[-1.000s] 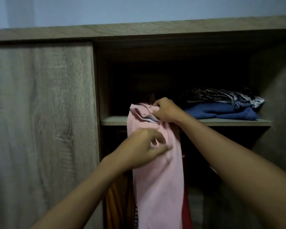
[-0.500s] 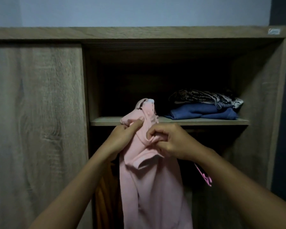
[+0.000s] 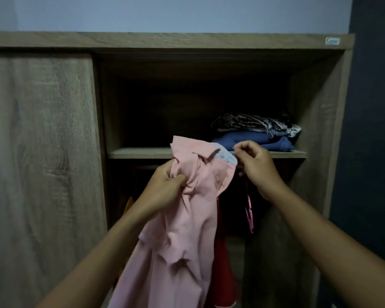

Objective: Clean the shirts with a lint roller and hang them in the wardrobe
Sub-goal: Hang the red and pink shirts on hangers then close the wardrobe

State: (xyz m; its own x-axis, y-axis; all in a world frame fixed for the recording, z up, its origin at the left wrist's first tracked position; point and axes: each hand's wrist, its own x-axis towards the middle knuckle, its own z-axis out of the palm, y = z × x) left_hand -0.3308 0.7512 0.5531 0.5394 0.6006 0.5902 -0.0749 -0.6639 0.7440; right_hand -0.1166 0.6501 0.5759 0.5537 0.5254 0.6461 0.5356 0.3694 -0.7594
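**Me:** My left hand point(image 3: 162, 192) is bunched tight round the pink shirt point(image 3: 187, 230) just below its collar point(image 3: 228, 157). My right hand point(image 3: 257, 167) is set apart from it, with curled fingers pinching the end of the collar band. The shirt hangs from those two grips in front of the open wardrobe point(image 3: 165, 40), with its collar level with the shelf point(image 3: 142, 153).

**Friend:** So is it nearly hung?

**Me:** Not yet, because the weight is on my hands and not on a rail. I can't tell whether a hanger is inside it. There's no lint roller in sight, so I take the rolling as finished for this one, but that's only a guess. Other garments already hang below, a red one point(image 3: 220, 252) just behind the shirt and an orange one point(image 3: 127, 203) at the left. I can't say how many shirts are left to do.

**Friend:** Is there room to get it in?

**Me:** Some. The sliding door point(image 3: 40, 152) covers the left half, and its edge is near my left wrist. The shelf lip runs just behind the collar, so the shirt has to go in under it. The rail is lost in the dark there. The widest gap is on the right, between the red garment and the side wall, with only a thin pink strip point(image 3: 250, 212) dangling in it. The folded clothes point(image 3: 253, 140) on the shelf sit close behind my right knuckles.
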